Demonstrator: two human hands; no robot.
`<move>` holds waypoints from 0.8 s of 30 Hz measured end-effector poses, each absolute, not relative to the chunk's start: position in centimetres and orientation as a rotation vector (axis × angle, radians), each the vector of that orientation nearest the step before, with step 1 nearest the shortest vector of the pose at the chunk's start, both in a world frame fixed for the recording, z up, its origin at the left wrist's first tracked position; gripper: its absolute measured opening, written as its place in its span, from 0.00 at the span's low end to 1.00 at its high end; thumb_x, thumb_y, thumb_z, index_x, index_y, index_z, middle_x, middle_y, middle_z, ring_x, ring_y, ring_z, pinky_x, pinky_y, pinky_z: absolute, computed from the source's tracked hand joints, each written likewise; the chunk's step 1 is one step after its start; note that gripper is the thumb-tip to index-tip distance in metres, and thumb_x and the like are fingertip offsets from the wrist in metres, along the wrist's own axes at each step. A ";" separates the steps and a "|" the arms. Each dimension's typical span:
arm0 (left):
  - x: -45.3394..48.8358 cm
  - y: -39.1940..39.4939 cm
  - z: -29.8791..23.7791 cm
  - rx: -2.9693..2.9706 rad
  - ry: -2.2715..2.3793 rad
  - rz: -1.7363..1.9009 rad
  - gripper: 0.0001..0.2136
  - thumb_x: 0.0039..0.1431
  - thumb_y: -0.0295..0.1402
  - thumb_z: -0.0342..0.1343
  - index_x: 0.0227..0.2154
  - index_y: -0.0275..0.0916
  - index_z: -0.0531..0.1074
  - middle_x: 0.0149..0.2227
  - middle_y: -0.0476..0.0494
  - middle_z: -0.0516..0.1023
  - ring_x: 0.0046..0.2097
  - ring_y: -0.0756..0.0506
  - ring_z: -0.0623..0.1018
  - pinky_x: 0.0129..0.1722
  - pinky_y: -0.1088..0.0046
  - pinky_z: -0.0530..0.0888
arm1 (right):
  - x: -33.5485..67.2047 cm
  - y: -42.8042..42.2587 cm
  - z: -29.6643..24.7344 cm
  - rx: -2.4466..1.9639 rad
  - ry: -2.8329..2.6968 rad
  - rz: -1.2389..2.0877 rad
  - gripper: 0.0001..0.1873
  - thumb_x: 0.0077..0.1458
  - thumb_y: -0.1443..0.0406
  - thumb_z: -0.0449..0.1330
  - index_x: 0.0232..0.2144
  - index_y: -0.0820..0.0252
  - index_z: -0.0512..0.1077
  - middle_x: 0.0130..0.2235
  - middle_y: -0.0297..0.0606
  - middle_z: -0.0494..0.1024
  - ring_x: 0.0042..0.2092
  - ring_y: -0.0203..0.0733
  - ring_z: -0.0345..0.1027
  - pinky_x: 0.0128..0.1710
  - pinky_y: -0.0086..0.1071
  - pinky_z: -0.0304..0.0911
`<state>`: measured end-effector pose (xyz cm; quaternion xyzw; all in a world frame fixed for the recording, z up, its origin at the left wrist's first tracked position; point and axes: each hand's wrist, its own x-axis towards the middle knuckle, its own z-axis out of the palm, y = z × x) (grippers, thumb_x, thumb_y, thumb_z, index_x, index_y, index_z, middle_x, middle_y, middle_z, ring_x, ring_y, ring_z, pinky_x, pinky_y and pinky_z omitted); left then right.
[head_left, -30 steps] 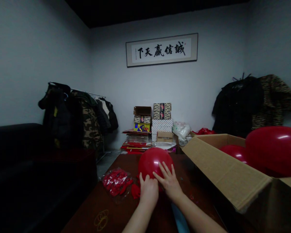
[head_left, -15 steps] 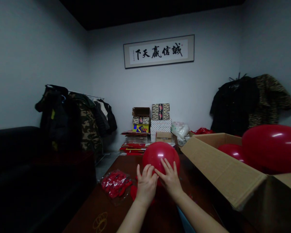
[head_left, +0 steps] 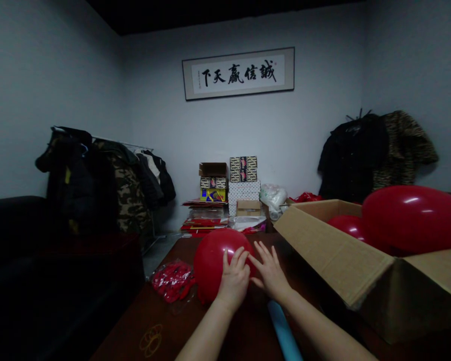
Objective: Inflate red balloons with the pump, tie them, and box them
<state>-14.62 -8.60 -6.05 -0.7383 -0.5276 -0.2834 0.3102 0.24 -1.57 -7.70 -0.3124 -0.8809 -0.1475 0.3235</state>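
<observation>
An inflated red balloon (head_left: pixel 212 260) is over the dark wooden table, just in front of both hands. My left hand (head_left: pixel 235 281) is closed at the balloon's near right side, fingers bent together. The neck of the balloon is hidden behind it. Close by on the right, my right hand (head_left: pixel 271 271) has its fingers spread, with the fingertips next to those of the left hand. Below my right wrist lies a long blue tube-like object (head_left: pixel 283 328). A clear plastic bag of uninflated red balloons (head_left: pixel 173 281) rests to the left of the inflated one.
On the right stands an open cardboard box (head_left: pixel 334 250) with large red balloons (head_left: pixel 413 218) in it. Stacked boxes (head_left: pixel 243 188) and red flat packages (head_left: pixel 206 223) are at the far end. A dark sofa (head_left: pixel 18 276) is on the left, near a coat rack (head_left: pixel 116 140).
The balloon has moved left and nearer, and my hands have shifted slightly right against it. More of the blue object shows. The view has turned a little.
</observation>
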 end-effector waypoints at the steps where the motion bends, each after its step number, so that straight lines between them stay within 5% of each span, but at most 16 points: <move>1: -14.4 -8.5 -6.1 -1.971 -1.398 -0.738 0.05 0.55 0.31 0.53 0.32 0.40 0.73 0.54 0.42 0.71 0.60 0.41 0.62 0.61 0.45 0.43 | 0.6 -1.5 -7.8 -0.818 -2.324 -0.387 0.41 0.43 0.66 0.62 0.58 0.46 0.51 0.65 0.49 0.44 0.66 0.53 0.33 0.60 0.61 0.37; 8: -13.5 -8.0 -6.2 -2.030 -1.454 -0.681 0.06 0.56 0.31 0.52 0.32 0.40 0.74 0.54 0.40 0.70 0.60 0.39 0.61 0.60 0.42 0.45 | 3.0 -0.2 -8.3 -0.824 -2.419 -0.318 0.43 0.42 0.67 0.62 0.59 0.45 0.49 0.65 0.45 0.47 0.66 0.52 0.34 0.60 0.60 0.36; 24: -13.6 -6.0 -7.5 -2.152 -1.407 -0.483 0.09 0.56 0.31 0.50 0.32 0.41 0.76 0.52 0.44 0.74 0.63 0.38 0.56 0.60 0.47 0.27 | 7.5 0.0 -8.6 -0.959 -2.559 -0.229 0.40 0.42 0.68 0.61 0.57 0.44 0.53 0.65 0.45 0.47 0.66 0.52 0.32 0.61 0.59 0.32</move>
